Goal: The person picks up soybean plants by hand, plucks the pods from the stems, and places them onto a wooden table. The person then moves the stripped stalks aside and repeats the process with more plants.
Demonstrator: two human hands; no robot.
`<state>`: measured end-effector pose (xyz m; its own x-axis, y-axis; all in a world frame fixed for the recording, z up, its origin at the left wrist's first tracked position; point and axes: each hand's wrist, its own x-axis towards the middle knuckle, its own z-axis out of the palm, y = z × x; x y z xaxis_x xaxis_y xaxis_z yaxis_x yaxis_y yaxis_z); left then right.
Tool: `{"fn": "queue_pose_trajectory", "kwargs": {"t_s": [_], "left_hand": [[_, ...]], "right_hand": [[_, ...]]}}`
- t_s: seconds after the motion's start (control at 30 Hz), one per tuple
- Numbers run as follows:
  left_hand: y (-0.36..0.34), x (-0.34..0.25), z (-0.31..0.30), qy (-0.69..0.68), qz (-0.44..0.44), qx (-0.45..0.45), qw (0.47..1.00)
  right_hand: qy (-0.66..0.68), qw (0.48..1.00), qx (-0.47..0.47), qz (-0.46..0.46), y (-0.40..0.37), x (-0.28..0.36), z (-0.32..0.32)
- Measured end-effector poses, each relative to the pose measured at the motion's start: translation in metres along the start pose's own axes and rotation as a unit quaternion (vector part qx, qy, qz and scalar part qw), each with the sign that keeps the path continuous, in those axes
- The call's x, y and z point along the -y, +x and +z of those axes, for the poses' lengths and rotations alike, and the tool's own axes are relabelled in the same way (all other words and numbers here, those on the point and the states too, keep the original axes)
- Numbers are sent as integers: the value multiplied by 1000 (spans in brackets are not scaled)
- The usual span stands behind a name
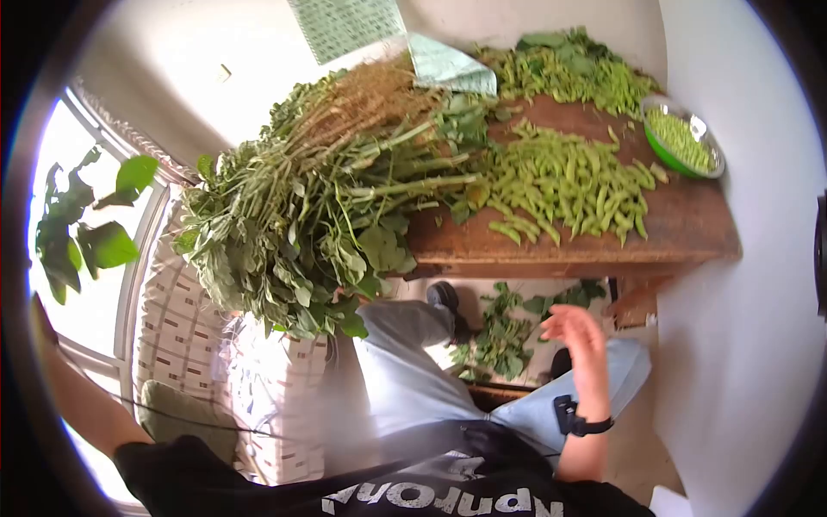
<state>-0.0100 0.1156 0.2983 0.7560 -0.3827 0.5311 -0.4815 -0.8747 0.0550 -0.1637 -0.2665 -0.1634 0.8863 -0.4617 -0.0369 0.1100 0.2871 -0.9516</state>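
Note:
My left hand (43, 323) is at the far left, mostly lost in the dark rim. Beside it, a leafy green stalk (108, 246) hangs in the air against the window; the hand appears to hold it, though the fingers are hidden. My right hand (575, 332) is over my right leg, below the table edge, its fingers loosely curved and apart with nothing in them. A big heap of uprooted bean plants (293, 215) covers the table's left side, roots (362, 95) at the back. Right of it lies a pile of green bean pods (573, 181).
The wooden table (689, 224) carries a green-rimmed bowl (676, 142) of shelled beans at right and more pods with leaves (573, 73) behind. Stripped leafy stems (500, 332) lie on the floor beneath. A patterned sofa (185, 327) with a green cushion (185, 422) stands left.

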Motion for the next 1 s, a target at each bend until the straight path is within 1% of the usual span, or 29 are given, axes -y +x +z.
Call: {"fn": "queue_pose_trajectory", "kwargs": {"t_s": [0.03,0.1,0.13,0.2,0.23,0.27,0.3,0.33,0.37,0.4,0.43,0.47,0.5,0.57,0.6,0.67,0.7,0.77,0.8,0.87,0.9,0.93,0.97,1.0], "left_hand": [[13,-14,10,33,36,40,998],[39,-33,41,57,94,113,988],[52,-38,61,58,113,144,981],[72,-30,110,42,124,191,973],[81,-21,145,33,116,208,971],[87,-9,183,24,95,221,970],[87,10,221,18,71,226,971],[83,28,253,10,46,230,972],[83,80,299,34,101,208,972],[70,81,304,27,48,244,968],[57,93,318,-11,53,234,971],[47,96,330,-34,75,193,978],[40,88,327,-49,83,170,981],[32,77,327,-14,88,129,988],[30,76,328,-10,89,112,990],[29,78,332,-7,89,81,993],[29,81,336,-12,83,74,994],[29,83,340,-20,77,54,995],[29,84,342,-24,73,53,996],[29,86,344,-30,68,53,996],[30,85,344,-31,65,54,996],[30,86,345,-29,63,60,996],[30,87,346,-29,59,60,996],[30,88,346,-38,55,64,996]], "right_hand": [[4,1000,23,1,4,-1,11],[15,994,108,23,7,11,31],[17,989,148,15,9,10,35],[2,976,215,20,13,26,40],[-13,970,241,25,16,36,41],[-44,968,242,47,17,55,44],[-62,964,256,24,22,70,44],[-74,962,262,23,30,87,45],[-84,959,269,24,37,106,47],[-125,953,276,12,47,130,53],[-137,944,299,-3,61,149,60],[-177,936,300,-47,74,174,78],[-214,926,300,-87,87,200,100],[-312,869,305,-233,119,250,156],[-228,882,308,-275,140,258,187],[-211,876,298,-313,175,279,252],[-284,859,286,-315,192,296,287],[-331,817,346,-322,261,299,339],[-384,795,361,-301,301,292,364],[-500,737,382,-248,387,258,398],[-560,706,376,-215,433,229,404],[-615,654,390,-206,482,198,398],[-750,502,364,-230,510,173,393],[-757,471,391,-229,543,144,377]]}}
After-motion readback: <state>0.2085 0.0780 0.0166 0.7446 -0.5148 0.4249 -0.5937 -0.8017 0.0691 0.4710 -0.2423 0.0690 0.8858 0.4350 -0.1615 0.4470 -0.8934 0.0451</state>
